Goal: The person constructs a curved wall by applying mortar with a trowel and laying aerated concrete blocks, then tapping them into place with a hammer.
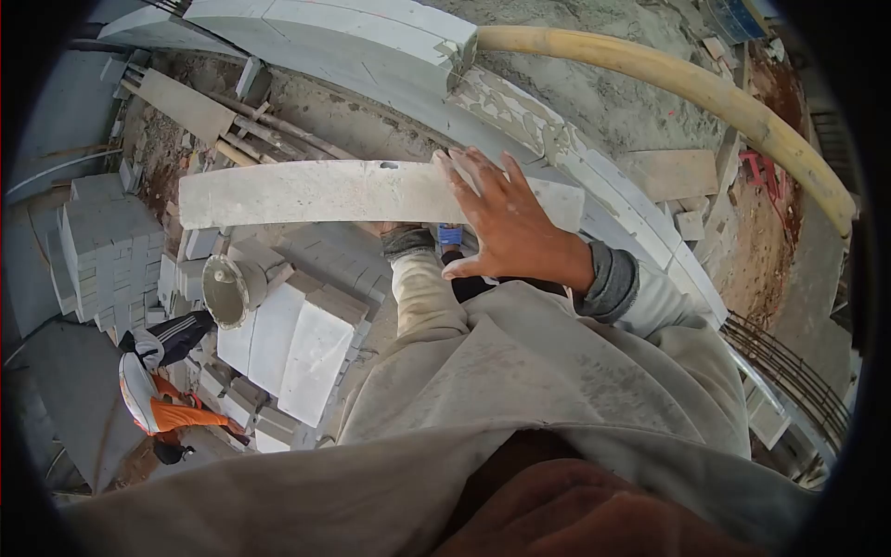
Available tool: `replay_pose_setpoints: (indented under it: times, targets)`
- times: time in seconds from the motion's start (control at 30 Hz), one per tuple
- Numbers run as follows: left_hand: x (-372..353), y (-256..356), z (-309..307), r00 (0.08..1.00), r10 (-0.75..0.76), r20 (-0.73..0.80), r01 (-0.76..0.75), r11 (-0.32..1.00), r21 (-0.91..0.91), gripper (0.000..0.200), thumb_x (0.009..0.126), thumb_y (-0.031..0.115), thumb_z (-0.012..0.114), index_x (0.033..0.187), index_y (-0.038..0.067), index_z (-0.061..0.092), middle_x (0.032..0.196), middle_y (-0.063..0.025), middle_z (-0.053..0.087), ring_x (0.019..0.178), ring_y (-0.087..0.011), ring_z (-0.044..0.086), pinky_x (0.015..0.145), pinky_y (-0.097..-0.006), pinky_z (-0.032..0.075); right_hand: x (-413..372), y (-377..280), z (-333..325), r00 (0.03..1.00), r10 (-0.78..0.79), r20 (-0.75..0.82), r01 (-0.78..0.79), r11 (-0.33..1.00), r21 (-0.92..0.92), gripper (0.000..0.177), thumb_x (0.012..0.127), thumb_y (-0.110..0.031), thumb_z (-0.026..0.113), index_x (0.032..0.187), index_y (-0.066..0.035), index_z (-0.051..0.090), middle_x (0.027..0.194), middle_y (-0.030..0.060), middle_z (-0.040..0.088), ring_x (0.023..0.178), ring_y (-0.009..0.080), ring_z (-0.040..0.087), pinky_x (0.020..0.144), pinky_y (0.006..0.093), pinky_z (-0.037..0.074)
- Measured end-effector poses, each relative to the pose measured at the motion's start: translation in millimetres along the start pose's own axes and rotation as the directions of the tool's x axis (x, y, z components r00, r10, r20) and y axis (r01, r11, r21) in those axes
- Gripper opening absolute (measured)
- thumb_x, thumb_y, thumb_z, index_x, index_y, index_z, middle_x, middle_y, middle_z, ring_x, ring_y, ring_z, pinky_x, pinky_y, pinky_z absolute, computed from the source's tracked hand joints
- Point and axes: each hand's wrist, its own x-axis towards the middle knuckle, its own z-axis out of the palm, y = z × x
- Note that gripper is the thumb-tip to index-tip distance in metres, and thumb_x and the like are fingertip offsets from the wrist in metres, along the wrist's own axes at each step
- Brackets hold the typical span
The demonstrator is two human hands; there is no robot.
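Observation:
A long, pale block (316,192) lies across the view in front of my chest, with a small dark chip on its far edge. My right hand (497,209) rests on the block's right part, fingers spread and palm down. My left hand (399,226) is beneath the block near its middle; the block hides nearly all of it, so its fingers do not show. Beyond the block runs a curved wall of light blocks (371,46), with mortar (506,102) along a lower stretch of its top.
A mortar bucket (232,291) stands by white blocks (292,348) at the lower left. A person in orange (176,408) bends beside them. A bamboo pole (668,79) arches at the upper right. Stacked blocks (111,251) stand left; rebar (789,367) lies right.

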Motion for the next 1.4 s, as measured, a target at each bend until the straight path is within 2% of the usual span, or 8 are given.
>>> replay_pose_setpoints:
  times: [0.27,0.37,0.6,0.73,0.87,1.1,1.13,1.4]
  targets:
    - [18.0,-69.7,37.1,0.976,-0.214,0.039,0.203,0.961,0.188,0.09,0.075,0.068,0.057,0.14,0.013,0.028,0.137,-0.0136,0.04,0.126,-0.0317,0.039,0.104,-0.0495,0.035,13.6,67.6,23.0,0.948,0.302,-0.097,-0.309,0.949,-0.068,0.099,0.054,-0.038,0.081,0.126,0.011,0.034,0.124,0.0352,0.043,0.115,0.0457,0.047,0.099,0.0545,0.035]
    - [11.5,-107.5,65.1,0.96,-0.261,0.101,0.23,0.942,0.245,0.093,0.073,0.068,0.06,0.14,0.011,0.029,0.137,-0.0129,0.04,0.126,-0.0313,0.039,0.104,-0.0493,0.035,-12.2,80.8,-12.4,0.887,0.461,-0.019,-0.446,0.867,0.223,0.094,0.054,-0.034,0.079,0.126,0.009,0.036,0.117,0.031,0.051,0.106,0.0425,0.055,0.092,0.0454,0.044]
    - [3.9,-210.1,151.0,0.864,-0.46,0.203,0.442,0.888,0.128,0.092,0.068,0.062,0.07,0.136,0.012,0.033,0.13,-0.0092,0.045,0.12,-0.0301,0.044,0.101,-0.0468,0.037,-70.4,125.8,-125.0,0.848,0.52,-0.106,-0.514,0.854,0.076,0.089,0.055,-0.031,0.077,0.128,0.004,0.04,0.103,0.027,0.061,0.095,0.039,0.061,0.086,0.0398,0.047]
    - [28.2,-211.0,142.4,0.783,-0.622,0.004,0.455,0.577,0.678,0.079,0.081,0.044,0.068,0.143,0.014,0.028,0.131,-0.0135,0.049,0.121,-0.0312,0.046,0.099,-0.0456,0.035,-97.7,174.4,-147.0,0.867,0.452,-0.209,-0.485,0.862,-0.146,0.091,0.056,-0.032,0.078,0.131,0.002,0.038,0.105,0.0273,0.06,0.096,0.0411,0.06,0.087,0.0397,0.046]
    - [9.6,-161.3,30.3,0.79,-0.53,-0.308,0.519,0.312,0.796,0.068,0.087,0.039,0.061,0.144,0.018,0.029,0.135,-0.0096,0.048,0.125,-0.0289,0.043,0.1,-0.0449,0.033,-110.1,222.2,-144.4,0.892,0.396,-0.217,-0.445,0.85,-0.282,0.093,0.057,-0.035,0.076,0.133,0.001,0.036,0.105,0.0268,0.061,0.096,0.0411,0.06,0.086,0.0399,0.046]
    - [-177.1,46.2,-191.6,0.514,-0.007,-0.858,0.84,0.204,0.502,0.071,0.079,0.055,0.061,0.137,0.019,0.042,0.14,-0.0128,0.042,0.124,-0.0325,0.044,0.093,-0.0467,0.037,-136.0,283.4,-106.9,0.835,0.549,-0.034,-0.531,0.788,-0.311,0.091,0.055,-0.036,0.074,0.13,0.003,0.04,0.104,0.0259,0.062,0.094,0.0393,0.061,0.084,0.0409,0.048]
    - [-216.0,83.8,-263.2,0.604,0.06,-0.795,0.742,0.324,0.588,0.067,0.082,0.049,0.061,0.136,0.015,0.043,0.142,-0.0097,0.04,0.121,-0.0316,0.047,0.091,-0.0439,0.039,-133.0,287.6,-101.6,0.823,0.568,-0.002,-0.542,0.783,-0.306,0.091,0.055,-0.036,0.074,0.13,0.004,0.04,0.103,0.0261,0.062,0.094,0.039,0.061,0.084,0.0409,0.048]
    - [-404.0,113.5,-214.5,0.278,0.131,-0.952,0.914,0.269,0.304,0.065,0.082,0.043,0.062,0.133,0.007,0.044,0.127,-0.0157,0.052,0.112,-0.0314,0.053,0.09,-0.0426,0.043,-114.7,316.5,-29.9,0.788,0.611,0.079,-0.579,0.778,-0.244,0.09,0.056,-0.038,0.074,0.13,0.003,0.042,0.113,0.024,0.06,0.099,0.0365,0.061,0.086,0.0407,0.048]
